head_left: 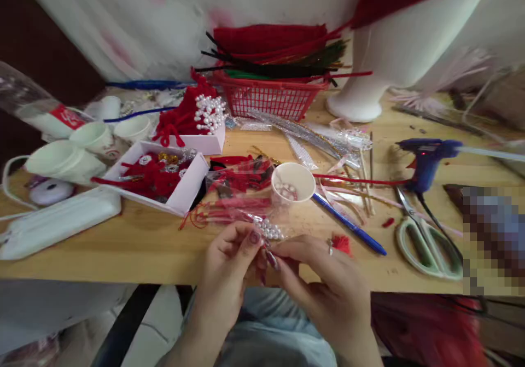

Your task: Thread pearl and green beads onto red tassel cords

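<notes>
1. Head view: my left hand (227,268) and my right hand (324,285) meet fingertip to fingertip at the near edge of the table (123,246), above my lap.
2. Left thumb and forefinger are pinched shut on the lower end of a small pearl cluster (268,229). The pearls stick up just past my fingertips.
3. Right fingers are drawn together and press against the same spot. I cannot tell what they grip, as it is hidden between the tips. There is a ring on this hand.
4. The pearl cluster sits over the table edge, just in front of a clear bag of red tassels (233,203) and near a paper cup (293,182) with more pearls inside.
5. A loose red tassel (340,242) lies on the table just beside my right hand.
6. A blue pen (348,225) lies at a slant to the right of the cup.
7. Farther right are green-handled scissors (426,244) and a blue glue gun (426,159), well apart from my hands.
8. To the left is an open white box (158,175) with red trims and silver bits in it, with white cups (94,137) behind it.
9. At the back is a red basket (270,96) piled with red, green and black pipe cleaners, and a white mannequin base (369,102) stands to its right.
</notes>
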`<state>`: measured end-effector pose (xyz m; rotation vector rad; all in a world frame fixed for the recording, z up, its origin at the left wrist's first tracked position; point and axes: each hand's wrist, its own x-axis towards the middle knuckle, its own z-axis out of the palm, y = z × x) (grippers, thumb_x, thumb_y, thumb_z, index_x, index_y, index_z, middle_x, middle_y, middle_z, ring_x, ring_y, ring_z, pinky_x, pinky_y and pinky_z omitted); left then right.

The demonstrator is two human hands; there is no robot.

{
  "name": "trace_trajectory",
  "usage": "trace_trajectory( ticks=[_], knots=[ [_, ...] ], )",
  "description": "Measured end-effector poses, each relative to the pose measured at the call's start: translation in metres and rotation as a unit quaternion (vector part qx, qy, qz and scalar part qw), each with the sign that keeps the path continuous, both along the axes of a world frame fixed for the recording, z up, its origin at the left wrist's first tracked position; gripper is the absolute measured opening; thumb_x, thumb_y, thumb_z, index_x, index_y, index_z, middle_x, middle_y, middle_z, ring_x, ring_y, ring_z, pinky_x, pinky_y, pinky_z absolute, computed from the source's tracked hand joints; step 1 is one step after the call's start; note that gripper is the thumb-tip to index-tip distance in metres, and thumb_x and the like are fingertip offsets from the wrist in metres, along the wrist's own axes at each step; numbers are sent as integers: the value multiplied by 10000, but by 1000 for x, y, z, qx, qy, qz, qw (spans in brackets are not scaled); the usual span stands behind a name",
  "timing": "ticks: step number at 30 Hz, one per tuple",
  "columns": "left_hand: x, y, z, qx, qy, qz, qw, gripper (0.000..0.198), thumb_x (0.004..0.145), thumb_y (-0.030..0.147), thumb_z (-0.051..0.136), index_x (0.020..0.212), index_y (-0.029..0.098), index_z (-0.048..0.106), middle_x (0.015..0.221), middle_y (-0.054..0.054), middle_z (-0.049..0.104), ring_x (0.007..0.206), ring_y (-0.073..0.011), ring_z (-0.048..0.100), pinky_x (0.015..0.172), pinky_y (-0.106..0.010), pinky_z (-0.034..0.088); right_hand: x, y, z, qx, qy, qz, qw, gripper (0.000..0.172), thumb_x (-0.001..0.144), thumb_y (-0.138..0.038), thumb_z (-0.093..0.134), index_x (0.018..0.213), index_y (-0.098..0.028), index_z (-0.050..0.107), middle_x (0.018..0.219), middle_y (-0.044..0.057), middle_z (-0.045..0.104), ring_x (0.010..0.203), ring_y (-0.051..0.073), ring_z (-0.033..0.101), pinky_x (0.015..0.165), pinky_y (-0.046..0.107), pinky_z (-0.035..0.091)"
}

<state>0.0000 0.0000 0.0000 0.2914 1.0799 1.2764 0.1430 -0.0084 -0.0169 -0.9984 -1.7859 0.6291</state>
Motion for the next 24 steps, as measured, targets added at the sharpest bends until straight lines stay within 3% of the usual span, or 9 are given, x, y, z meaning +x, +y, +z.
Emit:
trace_trajectory(
  ticks=[6, 15, 24],
  knots=[
    [-4, -2, -11, 49, -12, -42, 998, 370, 622, 425, 987, 707, 160, 743, 510, 49, 612, 434, -55, 562, 400, -101, 439, -3, 0, 3, -2, 18, 0, 1000, 162, 989, -67, 607, 1078, -182, 677, 845, 5, 696, 698, 119, 675, 575, 178, 503],
    [-2, -1, -12, 48, -13, -30, 998, 349, 632, 392, 988, 711, 155, 744, 519, 47, 627, 421, -50, 580, 410, -96, 445, -2, 0, 1, -13, 35, 21, 999, 169, 999, -60, 610, 1095, -185, 670, 877, -1, 692, 730, 109, 650, 640, 185, 510],
    [-4, 1, -8, 54, 21, -27, 998, 351, 548, 388, 1021, 681, 169, 782, 567, 15, 713, 450, -56, 612, 435, -108, 504, -1, -1, 3, -125, 96, 33, 987, 92, 1002, -150, 646, 976, -187, 726, 793, -16, 686, 680, 114, 649, 620, 197, 519]
  ],
)
